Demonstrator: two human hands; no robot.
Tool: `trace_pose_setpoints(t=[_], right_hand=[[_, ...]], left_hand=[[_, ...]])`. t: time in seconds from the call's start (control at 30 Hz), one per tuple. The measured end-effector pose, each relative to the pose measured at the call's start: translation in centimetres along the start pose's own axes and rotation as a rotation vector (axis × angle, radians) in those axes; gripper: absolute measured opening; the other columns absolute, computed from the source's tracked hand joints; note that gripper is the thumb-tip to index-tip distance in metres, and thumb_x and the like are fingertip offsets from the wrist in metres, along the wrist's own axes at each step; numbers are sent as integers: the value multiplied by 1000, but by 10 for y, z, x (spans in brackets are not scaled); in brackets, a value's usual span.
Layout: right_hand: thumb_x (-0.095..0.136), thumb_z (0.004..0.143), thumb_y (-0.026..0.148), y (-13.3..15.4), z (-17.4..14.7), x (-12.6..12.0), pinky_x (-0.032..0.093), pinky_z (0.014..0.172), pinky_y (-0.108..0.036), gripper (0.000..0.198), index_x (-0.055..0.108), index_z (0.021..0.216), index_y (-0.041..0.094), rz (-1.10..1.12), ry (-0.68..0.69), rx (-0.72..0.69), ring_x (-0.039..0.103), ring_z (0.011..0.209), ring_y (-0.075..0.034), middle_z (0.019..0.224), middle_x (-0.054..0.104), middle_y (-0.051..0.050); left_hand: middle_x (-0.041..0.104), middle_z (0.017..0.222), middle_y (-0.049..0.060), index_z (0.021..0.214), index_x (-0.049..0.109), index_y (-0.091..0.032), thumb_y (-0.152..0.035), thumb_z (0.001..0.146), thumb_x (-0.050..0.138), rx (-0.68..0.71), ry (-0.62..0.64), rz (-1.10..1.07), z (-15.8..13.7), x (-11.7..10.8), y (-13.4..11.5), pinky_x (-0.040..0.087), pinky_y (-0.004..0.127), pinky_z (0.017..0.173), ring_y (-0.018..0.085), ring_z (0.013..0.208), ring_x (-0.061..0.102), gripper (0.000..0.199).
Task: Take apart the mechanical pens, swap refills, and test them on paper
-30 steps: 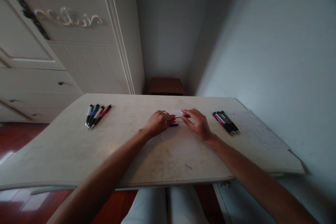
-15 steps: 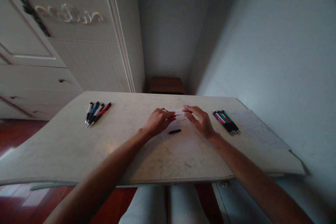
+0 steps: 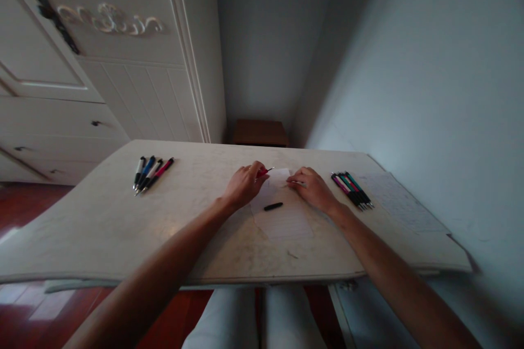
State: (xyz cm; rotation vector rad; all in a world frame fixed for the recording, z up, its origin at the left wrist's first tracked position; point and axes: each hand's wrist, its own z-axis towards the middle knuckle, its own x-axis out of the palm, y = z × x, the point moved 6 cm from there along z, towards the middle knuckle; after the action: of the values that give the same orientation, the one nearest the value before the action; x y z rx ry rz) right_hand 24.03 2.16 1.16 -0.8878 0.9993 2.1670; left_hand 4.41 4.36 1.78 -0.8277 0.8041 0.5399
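Note:
My left hand [image 3: 244,182] is closed on a red pen barrel [image 3: 262,173], whose thin dark tip points up and to the right. Across from it, my right hand [image 3: 309,185] is low over the paper, thumb and fingers pinched together. Something small and pale may be at those fingertips, too fine to make out. Between and below both hands lies a lined sheet of paper [image 3: 282,223]. A short black pen part [image 3: 273,206] rests on the sheet, touched by neither hand.
Several pens [image 3: 149,175] lie bunched at the table's left, one red. Several slimmer pens [image 3: 352,191] lie side by side on the right, near a written sheet [image 3: 403,202] by the wall. A small scrap [image 3: 292,254] sits near the front edge of the white table [image 3: 123,234].
My left hand has tilted the red barrel so its tip points higher, away from my right hand. My right hand has lowered toward the paper and its fingers have closed into a pinch.

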Motion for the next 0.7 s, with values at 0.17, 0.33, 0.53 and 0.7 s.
trace_pose_setpoints(t=[0.17, 0.33, 0.53, 0.7], right_hand=[[66, 87, 24, 0, -1, 2, 50, 79, -37, 9, 75, 86, 23, 14, 39, -20, 60, 87, -22, 84, 65, -6], [65, 88, 24, -1, -1, 5, 49, 77, -37, 10, 75, 86, 23, 17, 67, -42, 60, 84, -21, 83, 66, -6], [66, 87, 27, -3, -1, 7, 49, 77, -36, 10, 74, 92, 22, 18, 70, -24, 61, 86, -22, 85, 66, -6], [63, 89, 24, -1, -2, 11, 48, 79, -37, 10, 72, 86, 21, 5, 116, -37, 59, 86, -21, 85, 65, -6]], left_hand=[[70, 84, 4, 97, 59, -18, -34, 92, 58, -14, -41, -23, 1, -4, 2, 46, 28, 69, 18, 75, 63, 17], [70, 86, 6, 94, 65, -18, -32, 91, 59, 30, -34, -13, 3, -4, 1, 48, 30, 75, 19, 80, 63, 15], [71, 89, 6, 94, 70, -18, -27, 90, 61, 98, -16, -33, 4, -2, 1, 48, 32, 79, 20, 84, 62, 13], [71, 90, 6, 94, 72, -19, -25, 88, 64, 151, -11, -47, 3, -1, -1, 47, 32, 80, 19, 84, 61, 11]])
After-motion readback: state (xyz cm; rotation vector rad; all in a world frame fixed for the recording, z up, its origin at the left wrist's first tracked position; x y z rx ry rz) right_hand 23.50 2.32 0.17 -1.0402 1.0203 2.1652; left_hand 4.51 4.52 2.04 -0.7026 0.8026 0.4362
